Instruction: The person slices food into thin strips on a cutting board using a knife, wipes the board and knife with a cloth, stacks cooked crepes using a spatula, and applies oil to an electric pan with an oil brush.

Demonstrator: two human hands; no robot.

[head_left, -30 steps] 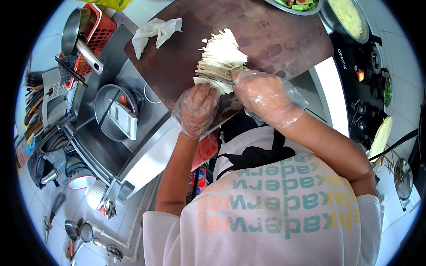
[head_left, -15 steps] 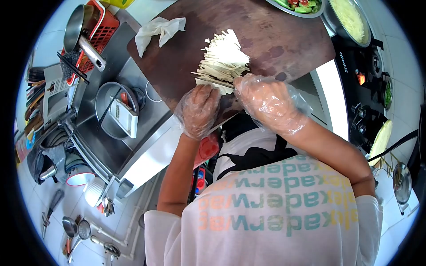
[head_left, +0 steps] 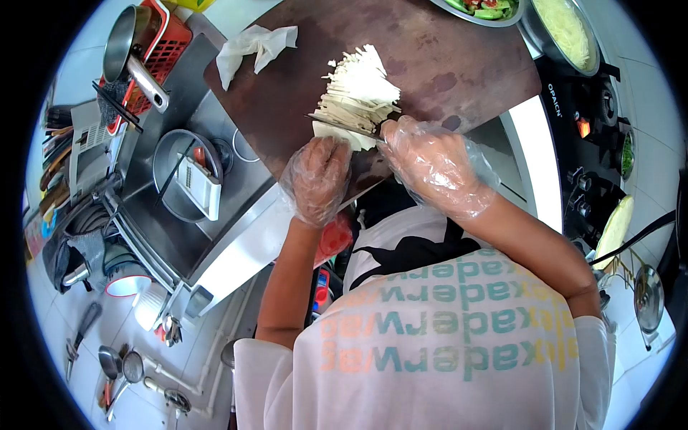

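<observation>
My right hand (head_left: 438, 166), in a clear plastic glove, is closed round the handle of a kitchen knife (head_left: 345, 127); the handle itself is hidden. The thin blade runs leftward across the pale food, seen almost edge-on. My left hand (head_left: 319, 179), also gloved, has its fingers curled and pressed on the near end of a pale, flat slice of food (head_left: 351, 137), whose kind I cannot make out. Beyond the blade lies a heap of thin cream-coloured strips (head_left: 360, 87). Everything rests on a dark brown cutting board (head_left: 466, 64).
A crumpled white cloth or paper (head_left: 258, 49) lies on the board's left. The steel sink (head_left: 236, 204) holds a bowl (head_left: 159, 183) with a white grater (head_left: 198, 185). At the right stand a bowl of shreds (head_left: 566, 36), a bowl of green vegetables (head_left: 494, 13) and a black stove (head_left: 562, 143).
The knife blade has shifted slightly and shows a little more clearly across the slice. My left hand has moved slightly left. Both hands keep their grip.
</observation>
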